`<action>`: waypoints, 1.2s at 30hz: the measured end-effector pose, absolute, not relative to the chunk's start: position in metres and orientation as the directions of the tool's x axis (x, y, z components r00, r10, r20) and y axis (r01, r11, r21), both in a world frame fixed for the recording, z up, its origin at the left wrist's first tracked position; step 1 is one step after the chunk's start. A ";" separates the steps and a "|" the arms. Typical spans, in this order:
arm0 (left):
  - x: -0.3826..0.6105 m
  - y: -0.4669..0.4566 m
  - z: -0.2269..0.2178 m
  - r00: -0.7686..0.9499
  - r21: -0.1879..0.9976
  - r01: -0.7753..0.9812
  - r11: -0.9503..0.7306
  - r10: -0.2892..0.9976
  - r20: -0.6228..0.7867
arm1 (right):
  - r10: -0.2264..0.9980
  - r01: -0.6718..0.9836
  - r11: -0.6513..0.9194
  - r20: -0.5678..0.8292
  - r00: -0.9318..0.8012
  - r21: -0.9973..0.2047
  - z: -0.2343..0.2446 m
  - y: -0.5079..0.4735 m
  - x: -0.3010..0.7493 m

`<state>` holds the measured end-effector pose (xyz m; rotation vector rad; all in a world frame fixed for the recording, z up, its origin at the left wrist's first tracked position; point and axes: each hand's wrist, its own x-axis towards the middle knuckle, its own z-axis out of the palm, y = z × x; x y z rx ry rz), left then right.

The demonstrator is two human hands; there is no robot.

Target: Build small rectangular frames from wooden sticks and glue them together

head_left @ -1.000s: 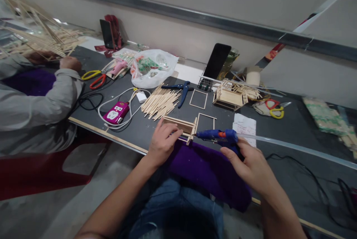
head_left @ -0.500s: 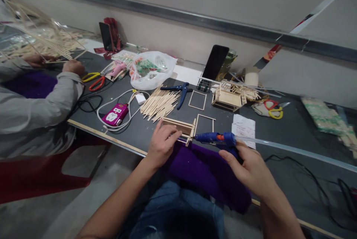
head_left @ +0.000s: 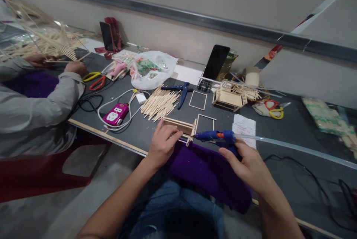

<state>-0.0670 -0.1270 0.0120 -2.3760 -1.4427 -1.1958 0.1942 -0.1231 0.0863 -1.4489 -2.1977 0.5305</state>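
My left hand is closed on the left part of a small wooden stick frame at the table's front edge. Some of that frame is hidden behind my fingers. In my right hand is a blue glue gun with an orange mark on its body. Its nozzle points left and meets, or nearly meets, the frame's right end. A long clear glue stick runs out of its back. Beneath both hands lies a purple cloth. Two flat stick rectangles rest behind the frame, the nearer one close to the nozzle.
A pile of sticks, a blue cutter, a magenta power adapter and a plastic bag lie left. A phone, a stick model, paper and scissors lie right. A co-worker's arm is at far left.
My hands, the glue gun and the wooden frame hold almost the same place. The view has shifted very slightly, and the co-worker's hand sits a touch further right.
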 end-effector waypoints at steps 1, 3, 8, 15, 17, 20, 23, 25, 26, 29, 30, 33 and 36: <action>-0.067 -0.127 0.012 0.233 0.291 0.791 -0.538 0.704 0.671 | 0.924 0.751 0.375 0.158 -0.347 -0.543 0.086 -0.122 0.194; -0.067 -0.127 0.012 0.227 0.299 0.791 -0.533 0.710 0.666 | 0.920 0.749 0.386 0.162 -0.357 -0.538 0.087 -0.121 0.192; -0.066 -0.127 0.012 0.232 0.292 0.792 -0.536 0.707 0.668 | 0.895 0.745 0.444 0.213 -0.392 -0.497 0.090 -0.121 0.191; -0.065 -0.127 0.013 0.220 0.286 0.797 -0.533 0.696 0.683 | 0.866 0.741 0.500 0.234 -0.443 -0.448 0.093 -0.129 0.197; -0.065 -0.127 0.013 0.223 0.282 0.797 -0.535 0.693 0.686 | 0.862 0.737 0.506 0.231 -0.451 -0.449 0.094 -0.131 0.197; -0.065 -0.127 0.013 0.222 0.282 0.795 -0.537 0.691 0.688 | 0.858 0.727 0.512 0.235 -0.456 -0.458 0.095 -0.132 0.195; -0.065 -0.127 0.013 0.220 0.282 0.800 -0.530 0.696 0.683 | 0.856 0.721 0.515 0.237 -0.459 -0.465 0.093 -0.133 0.195; -0.065 -0.126 0.013 0.223 0.280 0.800 -0.531 0.696 0.682 | 0.866 0.729 0.498 0.229 -0.444 -0.470 0.089 -0.133 0.198; -0.065 -0.126 0.013 0.224 0.279 0.800 -0.531 0.696 0.682 | 0.876 0.739 0.480 0.225 -0.426 -0.472 0.088 -0.133 0.199; -0.064 -0.126 0.014 0.227 0.275 0.799 -0.535 0.692 0.686 | 0.906 0.773 0.422 0.230 -0.354 -0.473 0.081 -0.134 0.205; -0.064 -0.126 0.015 0.226 0.275 0.799 -0.535 0.691 0.687 | 0.912 0.777 0.410 0.233 -0.337 -0.478 0.079 -0.134 0.206; -0.065 -0.127 0.016 0.231 0.283 0.795 -0.537 0.698 0.678 | 0.922 0.763 0.386 0.228 -0.312 -0.519 0.074 -0.134 0.207; -0.065 -0.128 0.016 0.232 0.302 0.789 -0.535 0.714 0.660 | 0.936 0.741 0.352 0.213 -0.280 -0.572 0.072 -0.134 0.205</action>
